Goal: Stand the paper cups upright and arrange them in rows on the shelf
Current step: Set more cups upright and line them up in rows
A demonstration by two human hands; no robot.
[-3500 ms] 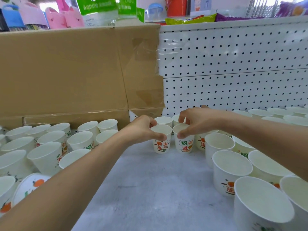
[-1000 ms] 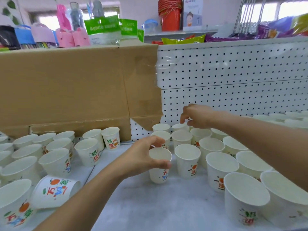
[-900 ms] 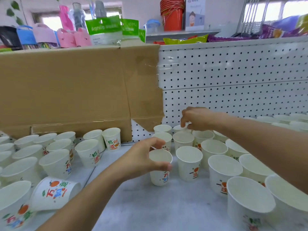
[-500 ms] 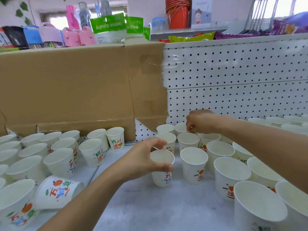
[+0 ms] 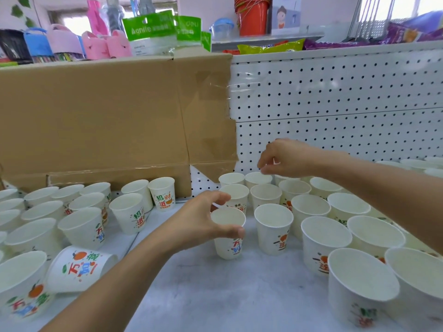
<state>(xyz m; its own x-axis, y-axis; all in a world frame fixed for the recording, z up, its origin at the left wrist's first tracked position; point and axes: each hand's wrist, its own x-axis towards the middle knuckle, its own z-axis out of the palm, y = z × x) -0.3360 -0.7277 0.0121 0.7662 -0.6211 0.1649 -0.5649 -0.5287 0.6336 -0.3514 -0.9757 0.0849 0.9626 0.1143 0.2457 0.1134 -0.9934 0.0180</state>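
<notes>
Standing upright, mouth up and long axis vertical, the held cup rests on the pale grey shelf at the middle of the head view. The left grip grasps it at the rim, thumb on the near side and fingers curled over the far side. Just beside it at 3 o'clock a neighbour cup stands upright, and more upright cups run in rows toward 12 and 4 o'clock.

The right grip hovers at 1 o'clock, fingertips drawn together just over a back-row cup; whether they pinch its rim cannot be told.

At 8 o'clock a tipped cup lies on its side, long axis level, mouth toward 9 o'clock.

White pegboard backs the shelf at 1 o'clock, a cardboard sheet at 11 o'clock, with shop goods above.
</notes>
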